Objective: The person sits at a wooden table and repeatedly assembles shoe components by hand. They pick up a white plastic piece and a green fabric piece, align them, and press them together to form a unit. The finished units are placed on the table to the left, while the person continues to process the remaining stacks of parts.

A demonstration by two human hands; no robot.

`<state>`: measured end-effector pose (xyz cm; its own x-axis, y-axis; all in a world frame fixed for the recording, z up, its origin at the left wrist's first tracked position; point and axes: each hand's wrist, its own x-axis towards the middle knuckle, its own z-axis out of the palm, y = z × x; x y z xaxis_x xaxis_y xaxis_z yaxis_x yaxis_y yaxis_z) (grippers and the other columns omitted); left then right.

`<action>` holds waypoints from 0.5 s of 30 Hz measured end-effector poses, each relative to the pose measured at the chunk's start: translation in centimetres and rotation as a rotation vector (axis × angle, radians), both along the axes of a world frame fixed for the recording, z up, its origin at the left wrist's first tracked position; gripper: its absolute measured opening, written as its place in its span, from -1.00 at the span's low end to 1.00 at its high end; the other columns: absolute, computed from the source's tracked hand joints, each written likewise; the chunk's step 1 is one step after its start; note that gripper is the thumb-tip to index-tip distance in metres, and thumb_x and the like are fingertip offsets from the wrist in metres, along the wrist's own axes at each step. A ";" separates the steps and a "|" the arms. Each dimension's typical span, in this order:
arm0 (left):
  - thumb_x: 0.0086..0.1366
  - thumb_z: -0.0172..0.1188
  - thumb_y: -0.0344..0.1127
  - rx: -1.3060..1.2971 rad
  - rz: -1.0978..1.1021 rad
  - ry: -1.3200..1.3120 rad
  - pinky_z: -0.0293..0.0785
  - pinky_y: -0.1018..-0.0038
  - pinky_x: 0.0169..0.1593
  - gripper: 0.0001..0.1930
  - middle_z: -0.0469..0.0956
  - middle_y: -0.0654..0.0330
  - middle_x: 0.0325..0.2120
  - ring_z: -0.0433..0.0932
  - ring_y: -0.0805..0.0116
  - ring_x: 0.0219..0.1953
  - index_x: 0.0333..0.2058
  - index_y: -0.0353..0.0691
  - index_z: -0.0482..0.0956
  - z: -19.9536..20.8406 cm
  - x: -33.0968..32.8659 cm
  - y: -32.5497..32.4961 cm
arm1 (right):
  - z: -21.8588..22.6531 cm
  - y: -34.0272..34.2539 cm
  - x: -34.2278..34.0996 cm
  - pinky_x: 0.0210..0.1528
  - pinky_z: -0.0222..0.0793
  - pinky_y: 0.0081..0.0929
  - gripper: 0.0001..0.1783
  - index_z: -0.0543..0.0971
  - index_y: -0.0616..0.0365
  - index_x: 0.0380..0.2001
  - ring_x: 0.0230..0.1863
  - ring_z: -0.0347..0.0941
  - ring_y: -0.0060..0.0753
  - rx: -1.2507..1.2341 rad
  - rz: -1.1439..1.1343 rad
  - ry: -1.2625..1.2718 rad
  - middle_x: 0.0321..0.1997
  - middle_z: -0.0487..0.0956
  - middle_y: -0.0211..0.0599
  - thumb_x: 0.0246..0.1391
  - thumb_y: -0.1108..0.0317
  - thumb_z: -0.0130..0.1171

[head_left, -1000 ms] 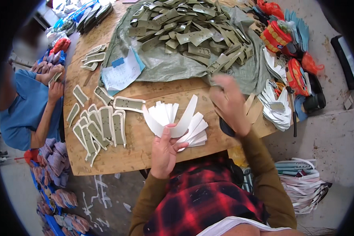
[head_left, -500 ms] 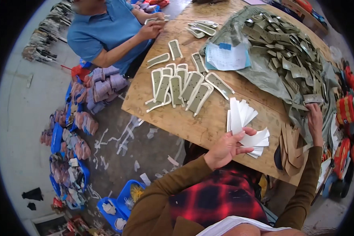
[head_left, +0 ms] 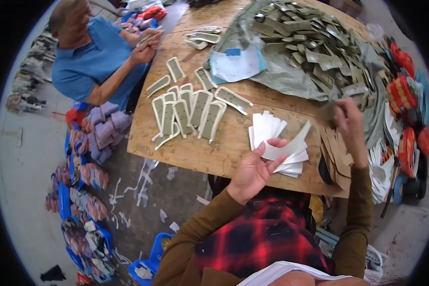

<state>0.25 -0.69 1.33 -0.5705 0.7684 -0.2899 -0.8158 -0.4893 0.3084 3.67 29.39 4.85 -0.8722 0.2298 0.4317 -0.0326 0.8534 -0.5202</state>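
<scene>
Away from the edge of the heap of olive, flat, glossy pieces (head_left: 314, 52), where it was touching one in the earlier frame, the right hand (head_left: 351, 121) has moved back toward the left hand (head_left: 252, 172). At its fingertips is a single olive, roughly rectangular piece (head_left: 327, 114) (blurred by motion), apparently pinched, above the table's right part beside the heap. The left hand is closed lightly, thumb against fingers, on a curved, smooth white strip (head_left: 298, 140); it lies above a fan of flat white strips (head_left: 266, 127) on the pale wooden table (head_left: 176, 159). Flat tan pieces with rounded ends (head_left: 337, 159) overlap just right of the fan. Farther left lie olive pieces edged in white (head_left: 199, 110). Beyond them, a white handwritten sheet (head_left: 233, 66) rests on grey-green plastic sheeting (head_left: 286, 81) under the heap. At the far left, a person in a blue shirt (head_left: 97, 59) holds a small flat piece.
</scene>
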 end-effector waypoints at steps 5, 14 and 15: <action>0.52 -0.18 -0.19 -0.015 0.004 -0.012 0.32 0.32 0.34 -0.61 0.35 0.03 0.18 0.37 0.25 0.21 0.15 -0.33 0.30 0.7 -0.5 -0.8 | -5.1 -1.7 -1.2 -0.37 0.27 -0.58 -0.86 0.52 0.26 -0.22 -0.44 0.34 -0.57 -0.568 0.008 -0.121 -0.42 0.44 -0.34 0.16 0.46 0.13; 0.53 -0.23 -0.20 -0.026 -0.013 -0.040 0.28 0.24 0.37 -0.57 0.25 -0.13 0.25 0.31 0.07 0.27 0.20 -0.40 0.21 1.4 -0.3 -0.9 | -4.5 -3.2 0.2 -0.22 0.41 -0.41 -0.81 0.54 0.26 -0.18 -0.28 0.54 -0.38 -0.345 -0.048 -0.091 -0.22 0.61 -0.17 0.16 0.42 0.17; 0.53 -0.24 -0.20 -0.027 -0.017 -0.039 0.27 0.24 0.37 -0.56 0.24 -0.14 0.25 0.31 0.06 0.27 0.20 -0.41 0.21 1.6 -0.4 -0.9 | -3.0 -3.9 0.6 -0.21 0.42 -0.44 -0.80 0.54 0.27 -0.16 -0.27 0.54 -0.41 -0.521 -0.073 -0.012 -0.23 0.61 -0.19 0.17 0.42 0.18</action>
